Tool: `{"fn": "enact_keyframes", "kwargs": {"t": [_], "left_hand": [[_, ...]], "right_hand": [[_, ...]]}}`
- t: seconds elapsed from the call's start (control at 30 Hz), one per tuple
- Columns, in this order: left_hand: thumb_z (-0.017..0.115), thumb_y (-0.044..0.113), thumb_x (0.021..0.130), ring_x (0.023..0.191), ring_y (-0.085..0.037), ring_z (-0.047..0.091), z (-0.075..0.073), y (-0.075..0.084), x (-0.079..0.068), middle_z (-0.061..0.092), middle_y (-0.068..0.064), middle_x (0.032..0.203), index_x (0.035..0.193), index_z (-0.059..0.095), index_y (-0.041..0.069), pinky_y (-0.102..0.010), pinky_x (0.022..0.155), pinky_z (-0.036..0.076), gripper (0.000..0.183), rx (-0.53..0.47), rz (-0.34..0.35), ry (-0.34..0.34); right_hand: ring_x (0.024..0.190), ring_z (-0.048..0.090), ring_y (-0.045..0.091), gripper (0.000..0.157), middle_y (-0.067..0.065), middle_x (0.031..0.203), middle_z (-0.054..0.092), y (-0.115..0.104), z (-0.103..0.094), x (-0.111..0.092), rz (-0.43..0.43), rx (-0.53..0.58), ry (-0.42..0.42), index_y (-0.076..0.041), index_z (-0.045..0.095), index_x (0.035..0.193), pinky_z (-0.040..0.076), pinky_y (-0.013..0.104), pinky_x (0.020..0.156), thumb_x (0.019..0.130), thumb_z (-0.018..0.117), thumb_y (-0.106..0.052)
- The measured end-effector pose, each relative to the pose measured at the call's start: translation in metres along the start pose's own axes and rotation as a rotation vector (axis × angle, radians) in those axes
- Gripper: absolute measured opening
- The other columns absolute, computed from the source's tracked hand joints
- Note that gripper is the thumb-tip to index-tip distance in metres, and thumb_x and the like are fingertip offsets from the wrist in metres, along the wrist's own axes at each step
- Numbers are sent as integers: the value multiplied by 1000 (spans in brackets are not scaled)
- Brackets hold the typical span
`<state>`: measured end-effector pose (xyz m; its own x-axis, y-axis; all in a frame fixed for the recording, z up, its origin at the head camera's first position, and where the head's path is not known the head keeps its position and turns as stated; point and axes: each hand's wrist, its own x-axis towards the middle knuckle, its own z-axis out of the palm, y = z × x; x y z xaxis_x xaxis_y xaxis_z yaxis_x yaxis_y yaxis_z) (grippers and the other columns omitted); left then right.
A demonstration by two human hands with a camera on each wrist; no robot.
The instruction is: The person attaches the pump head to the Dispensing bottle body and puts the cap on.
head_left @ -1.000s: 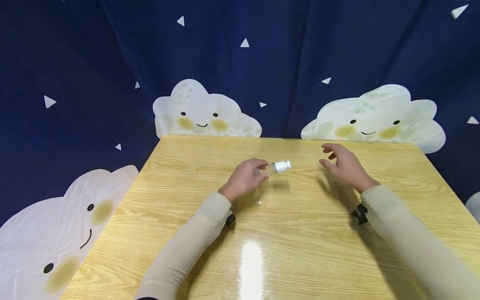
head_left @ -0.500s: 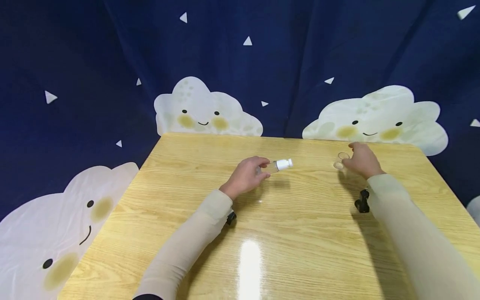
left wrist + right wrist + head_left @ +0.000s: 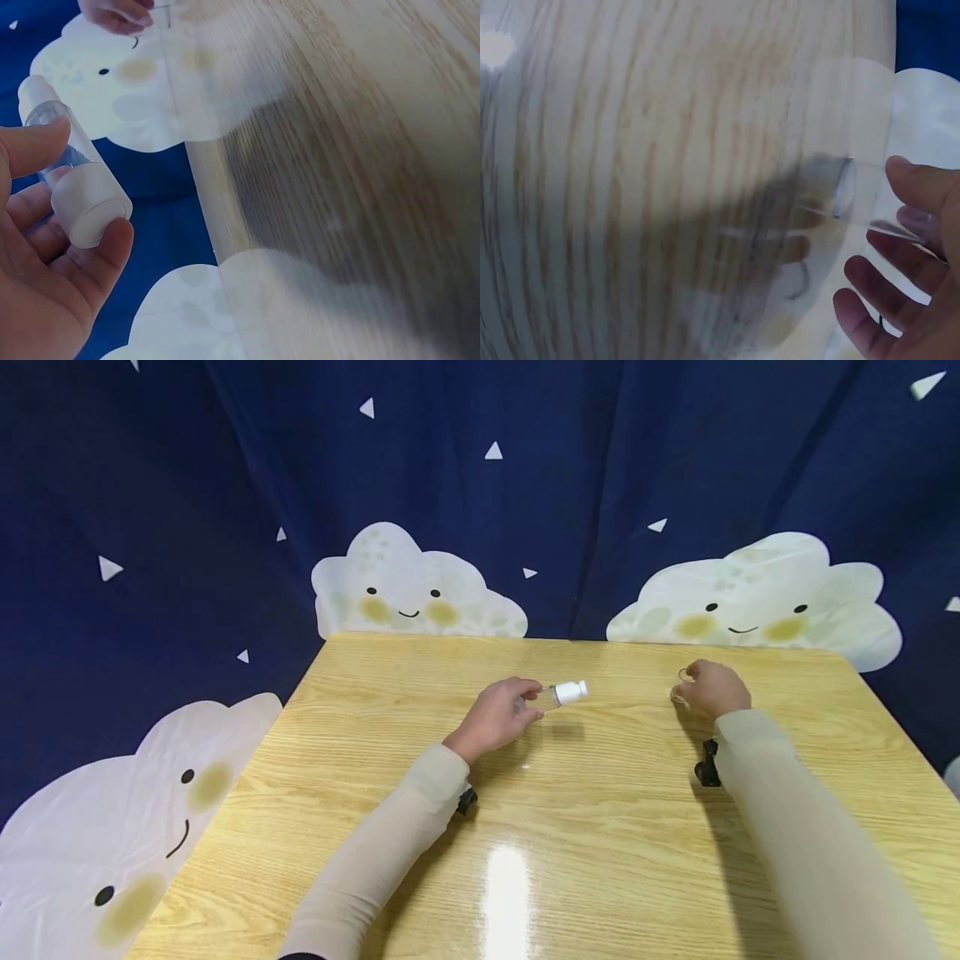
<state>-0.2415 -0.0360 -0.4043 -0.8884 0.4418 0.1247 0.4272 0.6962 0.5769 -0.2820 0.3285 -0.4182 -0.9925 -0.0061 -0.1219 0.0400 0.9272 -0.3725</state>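
Note:
My left hand grips a small clear bottle between thumb and fingers, above the table. The bottle lies nearly level, its white stepped top pointing right. In the left wrist view, the thumb presses on the clear body of the bottle, and a thick white end sits against the fingers. Farther right, my right hand pinches a see-through cylinder-shaped cap, whose round rim shows in the right wrist view as a clear cap. Its far part is hidden by the thumb and fingers.
Both hands are over a glossy wood-grain table, which mirrors the right hand. A dark blue curtain printed with white clouds hangs behind and at the left. Black wrist cameras sit under both cuffs.
My right hand has moved to the right, then slightly back left and lower, and the clear cap's rim now shows at its fingertips. The left hand holds the bottle almost still.

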Motion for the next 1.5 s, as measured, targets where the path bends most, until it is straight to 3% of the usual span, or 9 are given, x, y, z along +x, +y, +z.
{"fn": "enact_keyframes", "kwargs": {"t": [0.27,0.7,1.03,1.33,1.5], "left_hand": [[67,27,95,115,-21,64,-1,-3,1,68,-5,125,135,61,12,-37,101,52,43,4,2,12],[69,26,95,116,-21,64,0,-4,-3,69,-6,125,134,61,11,-37,102,51,43,-1,11,33],[68,25,95,118,-22,64,0,-4,-2,68,-6,127,135,60,10,-38,104,50,44,-10,26,27],[69,23,94,116,-22,64,-2,-1,1,69,-7,125,133,62,8,-37,103,51,42,-13,46,45],[68,22,94,116,-23,64,-3,1,2,69,-7,125,133,61,8,-38,103,51,42,-14,51,40]], "right_hand": [[114,56,51,58,32,134,55,1,4,0,27,92,28,9,48,135,49,59,89,96,55,-33],[112,57,50,60,34,131,55,6,1,-7,32,88,10,11,44,135,50,57,85,96,57,-33],[111,59,50,60,35,129,57,18,4,-5,-32,77,-5,11,43,135,49,58,88,96,54,-33],[99,62,48,54,39,119,58,15,1,-9,-134,81,75,10,42,139,50,52,73,100,48,-28],[102,60,48,61,37,125,56,9,-3,-15,-150,74,99,6,34,148,49,55,76,100,51,-28]]}}
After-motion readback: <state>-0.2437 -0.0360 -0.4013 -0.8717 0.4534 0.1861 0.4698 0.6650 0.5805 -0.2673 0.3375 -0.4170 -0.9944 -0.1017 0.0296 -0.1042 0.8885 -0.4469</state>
